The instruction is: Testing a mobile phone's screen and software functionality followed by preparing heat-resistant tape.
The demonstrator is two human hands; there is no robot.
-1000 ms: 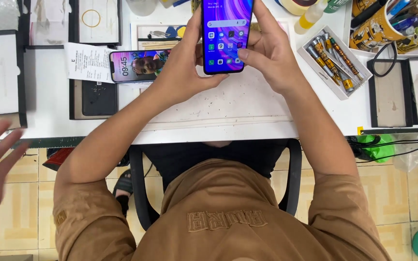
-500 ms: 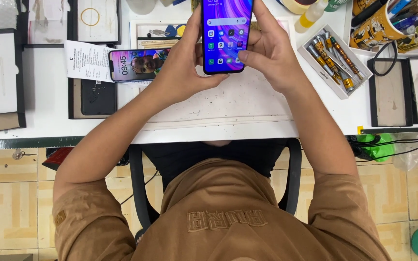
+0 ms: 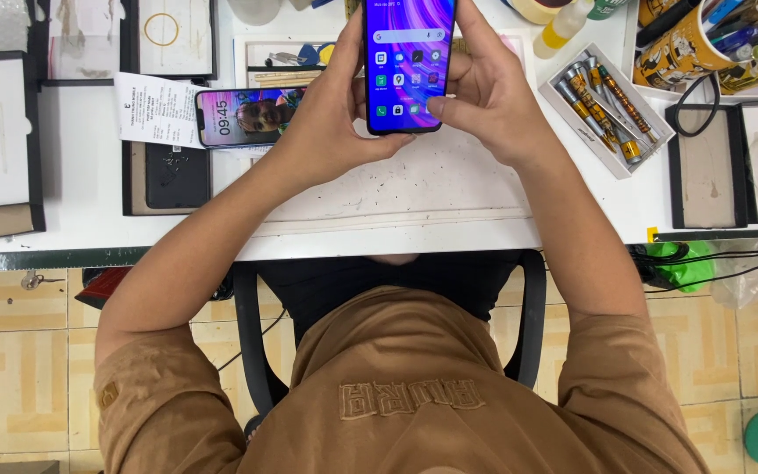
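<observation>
Both hands grip one lit smartphone (image 3: 408, 63) upright above the white bench (image 3: 396, 189). Left hand (image 3: 337, 123) wraps its left edge; right hand (image 3: 490, 101) wraps the right edge, thumb pressed on the screen. A second phone (image 3: 243, 116) lies just left of the left hand; a tray of screwdrivers (image 3: 605, 105) sits right of the right hand.

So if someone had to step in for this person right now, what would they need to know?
Left hand: grips the left edge of the upright smartphone, held above the white work mat.
Right hand: holds the right edge, thumb on the lower screen.
Done: the phone is on, showing its home screen of app icons.
Left: a second phone lies lit on the bench; the tray of screwdrivers sits untouched at the right.
</observation>
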